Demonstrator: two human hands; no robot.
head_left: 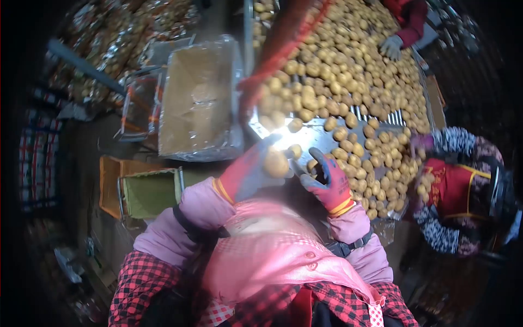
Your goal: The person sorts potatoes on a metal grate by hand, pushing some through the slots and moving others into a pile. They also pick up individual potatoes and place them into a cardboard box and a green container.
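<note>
My left hand (246, 170), in a red and grey glove with a yellow cuff, has its fingers round a potato (276, 164). Facing it across a small gap is my right hand (327, 180), gloved alike, its thumb and fingers curved and apart. Nothing shows gripped in that hand, though a potato (312, 164) lies partly hidden by its fingertips. Another small potato (296, 151) sits between the two hands. Beyond them a heap of potatoes (348, 71) covers a metal sorting table (318, 136), which shines with glare near my left fingertips.
A plastic-lined box (196, 103) stands to the left, with a green-lined crate (152, 193) nearer me. Red mesh (283, 46) hangs over the table's left side. One co-worker's gloved hand (391, 47) touches potatoes at the far right; another person (457, 191) works at the right edge.
</note>
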